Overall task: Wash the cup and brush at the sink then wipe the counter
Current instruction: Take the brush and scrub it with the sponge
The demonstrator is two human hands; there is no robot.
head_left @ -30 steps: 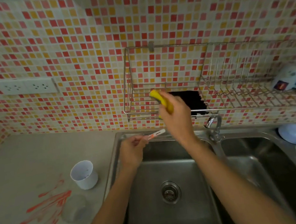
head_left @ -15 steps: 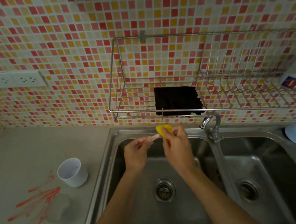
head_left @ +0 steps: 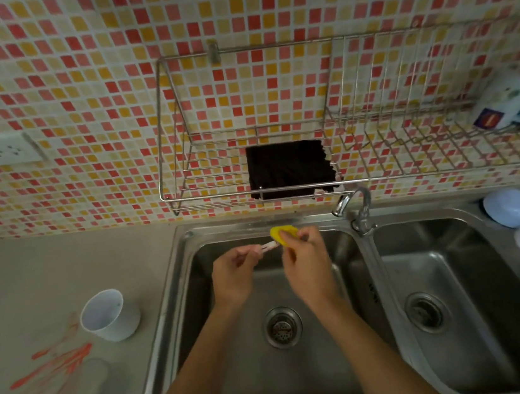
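Tap [head_left: 354, 209] & wire rack [head_left: 251, 194] crowd sink [head_left: 178, 293] back; basin centre open.

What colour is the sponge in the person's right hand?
Yellow. The sponge shows best in the head view, pinched in the right hand over the sink.

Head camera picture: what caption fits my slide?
Left hand holds brush; right hand scrubs it with yellow sponge.

No text can be read. The white package [head_left: 500, 102] lying in the wire rack [head_left: 251, 191] at far right bears a dark label with a red patch, but its lettering is too blurred. A small mark on the sink divider [head_left: 373, 291] is likewise illegible.
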